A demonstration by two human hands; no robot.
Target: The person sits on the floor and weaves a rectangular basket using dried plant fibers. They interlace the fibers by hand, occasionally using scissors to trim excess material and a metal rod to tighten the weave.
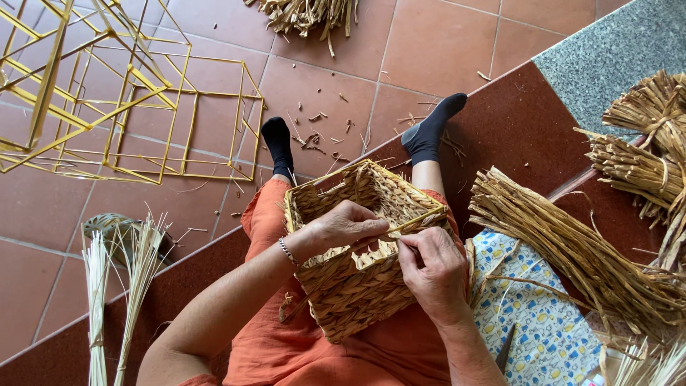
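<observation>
Woven straw basket (pixel 361 250), square, partly finished, sits on the person's lap at frame centre, tilted so its open mouth faces 12 o'clock; this tilt appears to bring the near rim up within reach of both hands. A yellow frame shows along the rim, so the weave seems to be built over it.

Left hand (pixel 343 227) lies over the near rim from 9 o'clock, fingers curled and closed on a flat straw strand (pixel 391 234) running toward 3 o'clock. Right hand (pixel 432 271) comes up from 5 o'clock, thumb and fingertips pinched on the same strand just beside the left. Hands close together, nearly touching: one likely holds tension, the other guides.

Outward: loose straw bundle (pixel 572 250) at 3 o'clock, within arm's reach on a patterned cloth (pixel 532 314). Tied bundles (pixel 643 150) at 2 o'clock. Pale reed stalks (pixel 118 286) at 8 o'clock. Bare yellow wire frames (pixel 128 93) at 10 o'clock on the tile floor (pixel 429 43). Straw scraps near the socked feet.
</observation>
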